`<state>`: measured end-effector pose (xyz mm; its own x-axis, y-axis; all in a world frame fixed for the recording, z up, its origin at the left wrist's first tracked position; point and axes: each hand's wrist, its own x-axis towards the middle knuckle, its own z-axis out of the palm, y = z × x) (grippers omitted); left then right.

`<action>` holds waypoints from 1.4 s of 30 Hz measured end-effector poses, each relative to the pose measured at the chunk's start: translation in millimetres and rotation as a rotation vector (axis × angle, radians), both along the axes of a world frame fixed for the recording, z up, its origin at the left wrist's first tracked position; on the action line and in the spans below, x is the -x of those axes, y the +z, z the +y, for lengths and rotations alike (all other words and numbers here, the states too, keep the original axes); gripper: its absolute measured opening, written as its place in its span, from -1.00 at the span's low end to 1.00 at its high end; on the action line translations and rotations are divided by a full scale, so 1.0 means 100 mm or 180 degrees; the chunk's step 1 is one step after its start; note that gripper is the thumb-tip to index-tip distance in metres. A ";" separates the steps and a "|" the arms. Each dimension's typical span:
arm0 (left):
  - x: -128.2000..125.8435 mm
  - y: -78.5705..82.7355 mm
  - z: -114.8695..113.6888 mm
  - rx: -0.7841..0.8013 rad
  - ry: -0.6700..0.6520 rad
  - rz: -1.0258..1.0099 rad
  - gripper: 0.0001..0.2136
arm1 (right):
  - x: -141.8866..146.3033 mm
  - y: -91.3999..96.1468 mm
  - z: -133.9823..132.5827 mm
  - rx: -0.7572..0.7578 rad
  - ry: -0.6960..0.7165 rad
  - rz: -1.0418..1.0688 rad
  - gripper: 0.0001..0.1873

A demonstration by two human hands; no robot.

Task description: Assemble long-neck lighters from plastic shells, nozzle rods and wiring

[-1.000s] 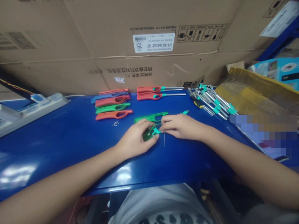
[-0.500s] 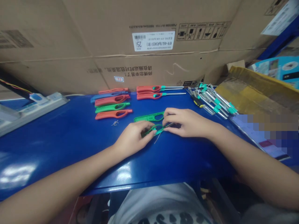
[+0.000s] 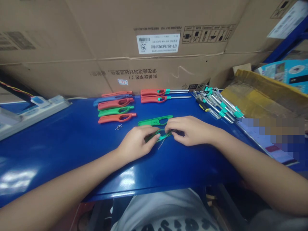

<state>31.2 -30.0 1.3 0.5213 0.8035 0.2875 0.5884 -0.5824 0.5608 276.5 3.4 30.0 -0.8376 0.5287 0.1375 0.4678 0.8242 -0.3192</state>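
Observation:
My left hand (image 3: 137, 140) is closed around the left end of a green lighter shell half, its thumb near a teal trigger (image 3: 162, 136) inside it. At the shell's right end, the fingertips of my right hand (image 3: 190, 131) pinch together; the shell's tip is partly hidden by them. A thin wire (image 3: 161, 143) sticks out below the shell toward me. Just behind my fingers lies the other green shell half (image 3: 152, 122), its hollow side showing. Much of the held shell is covered by my fingers.
Several coloured lighter shells (image 3: 116, 118) lie in a column at left, with small screws (image 3: 118, 127) near them. Two red lighters (image 3: 154, 99) with metal tubes are behind. At right are a pile of metal tubes (image 3: 223, 106), a cutter knife (image 3: 203, 105) and a taped box (image 3: 264, 93); a power strip (image 3: 48, 110) is left.
My right hand has shifted slightly left and down, its fingers closer to the shell's trigger area. The dark thin piece at its fingertips now shows less. My left hand stays nearly still.

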 end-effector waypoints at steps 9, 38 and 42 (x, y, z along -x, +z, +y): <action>0.04 -0.02 0.02 -0.0535 0.0050 0.0422 -0.71 | -0.01 0.02 0.00 0.0080 -0.0028 -0.0136 -0.87; 0.10 0.16 -0.07 -0.0944 -0.0439 0.1533 -0.72 | -0.02 0.05 0.06 0.0242 -0.0310 -0.0288 -0.73; 0.08 0.16 -0.08 -0.0960 -0.0421 0.1672 -0.71 | -0.03 0.05 0.06 0.0288 -0.0376 -0.0307 -0.71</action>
<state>23.3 -37.9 17.1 0.7444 0.6458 0.1698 0.6533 -0.7570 0.0151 279.2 9.5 35.2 -0.7760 0.6307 0.0067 0.5917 0.7316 -0.3386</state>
